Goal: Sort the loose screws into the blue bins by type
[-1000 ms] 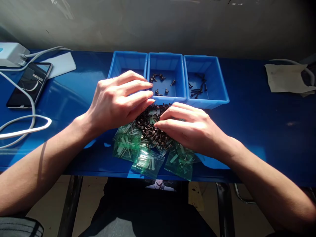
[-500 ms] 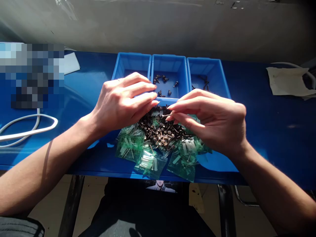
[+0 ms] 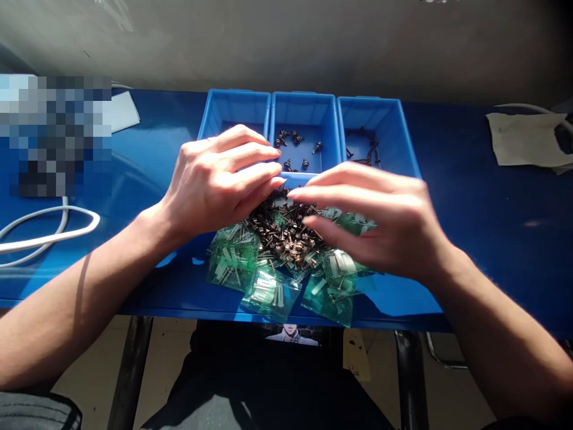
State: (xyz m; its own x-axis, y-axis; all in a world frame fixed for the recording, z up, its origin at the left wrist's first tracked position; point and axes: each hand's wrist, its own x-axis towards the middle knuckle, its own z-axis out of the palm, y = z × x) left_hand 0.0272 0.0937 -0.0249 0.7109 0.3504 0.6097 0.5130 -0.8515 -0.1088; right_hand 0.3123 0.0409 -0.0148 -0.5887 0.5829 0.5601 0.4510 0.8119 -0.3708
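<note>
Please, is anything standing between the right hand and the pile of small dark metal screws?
Nothing visible does: the right hand extends over the pile of small dark metal screws. Green transparent plastic packets lie along the pile's near side, not between them.

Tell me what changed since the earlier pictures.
The right hand has shifted rightward since the first picture; its fingers have parted, and the screw pinched in the second no longer shows between them. The left hand, blue bins and green bags stayed put.
</note>
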